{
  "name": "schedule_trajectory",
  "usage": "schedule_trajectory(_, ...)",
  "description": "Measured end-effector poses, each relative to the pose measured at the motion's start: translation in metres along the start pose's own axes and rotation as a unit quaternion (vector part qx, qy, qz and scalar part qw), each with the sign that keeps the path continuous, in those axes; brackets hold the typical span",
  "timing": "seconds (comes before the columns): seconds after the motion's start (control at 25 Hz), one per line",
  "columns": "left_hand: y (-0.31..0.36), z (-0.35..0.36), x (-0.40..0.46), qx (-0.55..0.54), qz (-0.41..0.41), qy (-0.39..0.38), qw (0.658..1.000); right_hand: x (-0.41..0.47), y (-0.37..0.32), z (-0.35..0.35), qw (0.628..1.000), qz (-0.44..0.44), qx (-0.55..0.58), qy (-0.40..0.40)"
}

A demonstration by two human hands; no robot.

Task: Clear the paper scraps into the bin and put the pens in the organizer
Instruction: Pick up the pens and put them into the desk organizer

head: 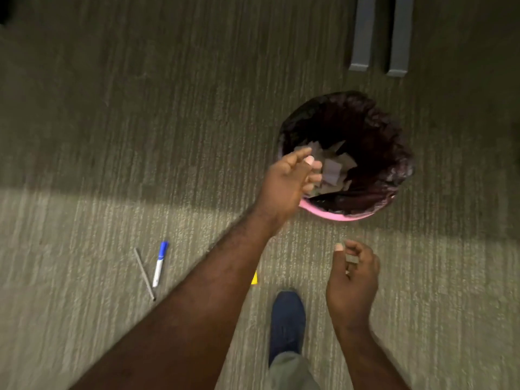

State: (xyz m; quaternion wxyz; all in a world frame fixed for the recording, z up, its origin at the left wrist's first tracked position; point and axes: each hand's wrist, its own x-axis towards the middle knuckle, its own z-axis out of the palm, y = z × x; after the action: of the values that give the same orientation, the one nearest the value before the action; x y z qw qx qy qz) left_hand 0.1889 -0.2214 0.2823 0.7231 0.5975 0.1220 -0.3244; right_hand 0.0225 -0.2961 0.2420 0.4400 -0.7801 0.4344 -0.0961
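Note:
A pink bin (337, 214) with a dark liner stands on the carpet, and several paper scraps (332, 170) lie inside it. My left hand (287, 181) hovers over the bin's near-left rim, fingers loosely spread, with nothing visible in it. My right hand (351, 274) is held in front of the bin and pinches a small paper scrap (351, 259). A blue-capped white marker (159, 264) and a thin grey pen (145, 274) lie side by side on the floor to the left. A yellow scrap (254, 278) peeks out from under my left forearm. No organizer is in view.
Two grey furniture legs (363, 35) stand on the carpet beyond the bin at the upper right. My dark blue shoe (287, 325) is planted just in front of the bin, between my arms.

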Motion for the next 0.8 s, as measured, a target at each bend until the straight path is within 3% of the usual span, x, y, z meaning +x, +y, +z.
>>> schedule_trajectory(0.16,-0.062,-0.123,-0.040,0.088,0.049,0.125,0.987,-0.044,0.018,0.065,0.985,-0.090,-0.026,-0.143)
schedule_trajectory(0.36,-0.163,-0.269,-0.112,0.146,0.007,0.276,0.950,-0.105,0.077,0.151,0.955,-0.139,-0.081,-0.251)
schedule_trajectory(0.52,-0.234,-0.342,-0.157,0.158,-0.017,0.314,0.936,-0.146,0.151,0.196,0.949,-0.106,-0.170,-0.243)
schedule_trajectory(0.68,-0.297,-0.385,-0.177,0.176,-0.044,0.300,0.937,-0.153,0.191,0.234,0.948,-0.029,-0.265,-0.172)
schedule_trajectory(0.8,-0.330,-0.406,-0.182,0.197,-0.054,0.287,0.936,-0.148,0.207,0.264,0.934,-0.016,-0.316,-0.164)
